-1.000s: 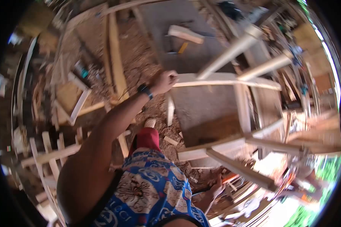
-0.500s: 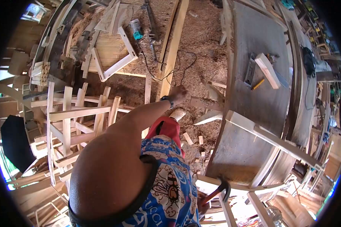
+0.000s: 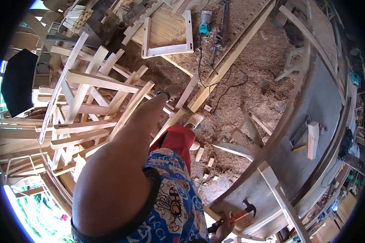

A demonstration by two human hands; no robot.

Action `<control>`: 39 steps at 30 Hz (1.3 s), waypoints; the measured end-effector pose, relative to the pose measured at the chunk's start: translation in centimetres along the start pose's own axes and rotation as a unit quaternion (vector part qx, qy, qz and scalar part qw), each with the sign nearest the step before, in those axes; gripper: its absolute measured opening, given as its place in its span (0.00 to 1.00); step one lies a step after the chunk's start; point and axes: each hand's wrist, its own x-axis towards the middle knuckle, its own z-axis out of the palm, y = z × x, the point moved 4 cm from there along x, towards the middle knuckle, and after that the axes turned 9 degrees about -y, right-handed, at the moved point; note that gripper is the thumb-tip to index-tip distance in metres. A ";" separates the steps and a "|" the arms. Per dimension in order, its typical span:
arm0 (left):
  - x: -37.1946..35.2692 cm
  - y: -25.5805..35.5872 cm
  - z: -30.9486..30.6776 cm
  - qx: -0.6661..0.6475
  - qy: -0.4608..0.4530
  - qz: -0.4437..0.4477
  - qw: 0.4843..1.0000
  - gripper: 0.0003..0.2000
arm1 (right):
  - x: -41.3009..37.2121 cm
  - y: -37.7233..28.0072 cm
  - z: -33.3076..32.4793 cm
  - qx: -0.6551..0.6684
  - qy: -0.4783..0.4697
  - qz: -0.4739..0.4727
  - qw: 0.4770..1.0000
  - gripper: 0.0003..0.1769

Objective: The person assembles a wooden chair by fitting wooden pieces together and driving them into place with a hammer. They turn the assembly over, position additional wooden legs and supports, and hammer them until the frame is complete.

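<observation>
In my right hand (image 3: 223, 230), low in the view, is a claw hammer (image 3: 242, 214) with an orange-red and black handle. Its dark head points away to the right, over the near end of the grey workbench (image 3: 247, 198). My left arm is stretched forward, a dark band at the wrist. At its end my left hand (image 3: 173, 92) is beside the stacked wooden frames (image 3: 105, 83), above the sawdust floor. Its fingers are small and dark, and I cannot make out whether they touch any wood.
A long plank (image 3: 231, 58) and a teal-and-grey power tool (image 3: 205, 22) with a cord lie ahead on the sawdust. A three-sided wooden frame (image 3: 170, 50) sits on slats. On the bench are a wood block (image 3: 313, 141) and a leaning wooden piece (image 3: 278, 190). Small offcuts (image 3: 200, 154) lie near my feet.
The view has swung to the right, so the frames and bench appear shifted and tilted. My left hand is now nearer the stacked frames. The hammer shows more fully, its head over the bench end.
</observation>
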 end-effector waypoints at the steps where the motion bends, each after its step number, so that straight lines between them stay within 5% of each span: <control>1: -0.8 -1.3 -0.4 -0.226 0.025 -0.144 0.963 0.13 | 0.4 -0.1 -0.6 -0.036 -0.030 0.001 0.999 0.30; 2: -1.7 -2.8 0.1 -0.435 0.047 -0.279 0.855 0.14 | 0.7 0.5 -2.8 -0.073 -0.059 0.002 0.996 0.31; 3: 0.1 -6.0 1.3 -0.751 0.021 -0.221 0.622 0.12 | 3.1 2.6 -5.9 -0.141 -0.086 -0.021 0.986 0.25; 4: 0.5 -5.2 -0.1 -0.753 0.017 -0.224 0.619 0.12 | 2.5 1.0 -5.3 -0.120 -0.057 0.038 0.990 0.22; 5: -0.4 -3.0 -3.1 -0.769 0.131 -0.269 0.565 0.08 | 1.5 -3.0 -3.2 -0.290 -0.157 -0.197 0.923 0.23; 6: -0.9 -1.6 -5.6 -0.770 0.241 -0.311 0.502 0.06 | 0.2 -5.3 -1.2 -0.431 -0.244 -0.409 0.767 0.24; 8: 2.0 -3.4 -7.7 -0.747 0.275 -0.304 0.523 0.08 | 8.1 4.7 -17.8 -0.276 -0.253 -0.034 0.926 0.35; 9: 3.4 -4.9 -8.6 -0.767 0.289 -0.285 0.496 0.10 | 6.1 3.3 -13.4 -0.210 -0.105 0.082 0.969 0.34; 12: 6.2 -8.5 -11.0 -0.781 0.314 -0.272 0.466 0.17 | 4.4 -0.8 -4.8 -0.180 -0.004 0.128 0.975 0.33; 18: 10.2 -15.9 -12.6 -0.799 0.376 -0.255 0.393 0.33 | 6.6 -4.7 -0.4 -0.210 0.033 0.155 0.965 0.31; 23: 12.4 -19.2 -14.3 -0.823 0.469 -0.216 0.236 0.20 | 8.4 -6.4 1.1 -0.227 0.044 0.159 0.960 0.29; 26: 13.0 -19.9 -14.7 -0.814 0.460 -0.216 0.280 0.16 | 8.2 -6.4 1.9 -0.226 0.052 0.157 0.960 0.28; 28: 13.1 -19.8 -15.3 -0.814 0.491 -0.153 0.268 0.11 | 8.2 -6.5 2.0 -0.217 0.054 0.156 0.962 0.27; 32: 11.3 -18.4 -21.9 -0.806 0.518 0.123 0.260 0.06 | 7.5 -5.9 2.1 -0.196 0.052 0.140 0.969 0.25; 34: 10.4 -19.7 -26.7 -0.801 0.505 0.184 0.262 0.05 | 7.0 -5.2 2.2 -0.170 0.045 0.125 0.976 0.25; 35: 9.2 -16.9 -30.1 -0.797 0.519 0.144 0.272 0.06 | 6.8 -4.7 2.3 -0.159 0.041 0.117 0.979 0.24; 36: 7.7 -13.9 -33.7 -0.791 0.532 0.105 0.284 0.06 | 6.4 -4.2 2.3 -0.145 0.036 0.109 0.983 0.24; 39: 6.1 -19.9 -41.9 -0.763 0.467 0.166 0.415 0.05 | 5.1 -3.0 2.0 -0.107 0.021 0.084 0.991 0.23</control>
